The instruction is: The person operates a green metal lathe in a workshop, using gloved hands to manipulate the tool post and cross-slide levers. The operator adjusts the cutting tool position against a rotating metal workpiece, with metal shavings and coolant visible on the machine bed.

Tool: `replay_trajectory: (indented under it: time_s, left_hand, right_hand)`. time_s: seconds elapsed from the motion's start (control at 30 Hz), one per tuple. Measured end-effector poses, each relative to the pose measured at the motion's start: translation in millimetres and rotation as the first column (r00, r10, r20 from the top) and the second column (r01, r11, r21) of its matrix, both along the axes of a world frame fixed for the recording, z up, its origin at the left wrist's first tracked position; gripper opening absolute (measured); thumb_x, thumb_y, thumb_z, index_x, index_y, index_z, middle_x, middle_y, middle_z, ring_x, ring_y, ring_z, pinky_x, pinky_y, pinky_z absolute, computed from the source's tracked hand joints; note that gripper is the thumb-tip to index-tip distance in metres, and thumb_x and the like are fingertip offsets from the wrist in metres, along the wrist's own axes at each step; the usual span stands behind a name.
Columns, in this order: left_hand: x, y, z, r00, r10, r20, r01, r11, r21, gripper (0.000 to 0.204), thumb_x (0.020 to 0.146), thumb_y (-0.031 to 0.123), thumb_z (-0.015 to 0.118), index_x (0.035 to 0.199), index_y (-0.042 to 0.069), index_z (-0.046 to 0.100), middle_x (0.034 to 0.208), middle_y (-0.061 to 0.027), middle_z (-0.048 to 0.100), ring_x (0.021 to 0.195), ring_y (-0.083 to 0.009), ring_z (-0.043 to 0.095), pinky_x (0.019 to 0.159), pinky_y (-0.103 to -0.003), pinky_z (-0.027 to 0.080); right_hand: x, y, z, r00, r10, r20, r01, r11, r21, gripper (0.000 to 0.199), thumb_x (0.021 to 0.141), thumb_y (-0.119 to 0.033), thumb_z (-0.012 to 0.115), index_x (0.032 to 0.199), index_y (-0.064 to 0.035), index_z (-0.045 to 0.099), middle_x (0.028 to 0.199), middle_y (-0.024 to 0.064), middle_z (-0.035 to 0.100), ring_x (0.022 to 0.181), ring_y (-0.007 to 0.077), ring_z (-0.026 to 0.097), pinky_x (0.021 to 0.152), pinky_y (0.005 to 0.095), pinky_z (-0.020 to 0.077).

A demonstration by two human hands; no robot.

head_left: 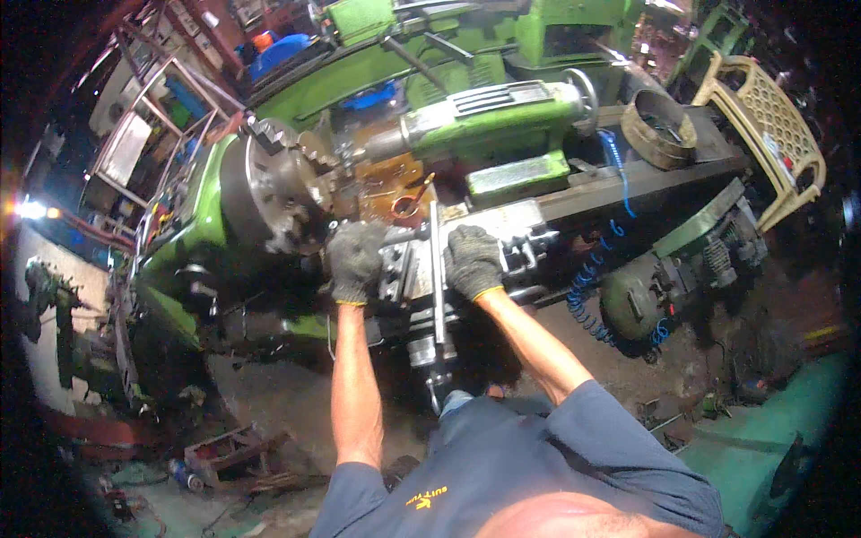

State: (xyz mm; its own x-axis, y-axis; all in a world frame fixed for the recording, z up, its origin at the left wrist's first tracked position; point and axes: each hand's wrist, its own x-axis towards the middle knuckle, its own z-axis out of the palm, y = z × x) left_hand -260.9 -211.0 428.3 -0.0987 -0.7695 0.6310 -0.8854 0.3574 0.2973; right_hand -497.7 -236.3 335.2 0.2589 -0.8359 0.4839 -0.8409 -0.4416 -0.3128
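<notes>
Both hands wear dark grey knitted gloves and work over the lathe's carriage. My left hand [356, 261] is closed around the left end of a short dark bar [405, 236], close to the chuck [273, 191]. Between the hands a long bright metal bar [438, 278] runs toward my body, over the cross slide. Just right of it, my right hand [473, 261] is curled down over the bright top of the carriage [516, 218]; what its fingers grip is hidden. A dark slotted tool block [395, 273] sits beside my left hand.
Behind the hands stands the green tailstock [493, 115] with its handwheel [586, 100]. A copper-coloured ring [405, 207] lies in the tray beyond. To the right are a coiled blue hose [587, 300], a round metal ring [659, 130], a beige plastic chair [771, 125] and a green compressor [632, 300].
</notes>
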Motion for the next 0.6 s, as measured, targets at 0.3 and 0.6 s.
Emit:
replay_trajectory:
  time_s: [0.3, 0.6]
  left_hand:
    - [-10.1, -1.7, 2.5, 1.000, 0.017, -0.023, -0.017, 1.000, -0.007, 0.023, 0.095, 0.022, 0.059, 0.088, 0.008, 0.076, 0.081, -0.0166, 0.067, 0.075, -0.0376, 0.063, 0.067, -0.048, 0.046]
    - [7.1, -3.0, -5.2, 0.997, -0.023, -0.077, 0.021, 0.999, -0.026, 0.030, 0.099, 0.027, 0.058, 0.086, 0.004, 0.071, 0.074, -0.0167, 0.061, 0.068, -0.0335, 0.061, 0.062, -0.044, 0.046]
  right_hand:
    - [-5.5, 1.7, 5.3, 1.000, 0.004, 0.012, -0.005, 0.998, 0.062, 0.024, 0.088, -0.031, 0.062, 0.095, -0.0076, 0.064, 0.100, 0.0147, 0.063, 0.100, 0.0358, 0.061, 0.086, 0.0515, 0.0473]
    - [1.2, 1.6, 1.6, 0.998, 0.021, 0.061, -0.021, 1.000, -0.005, 0.024, 0.088, -0.031, 0.062, 0.093, -0.0073, 0.063, 0.099, 0.0160, 0.062, 0.098, 0.0364, 0.061, 0.084, 0.0504, 0.0487]
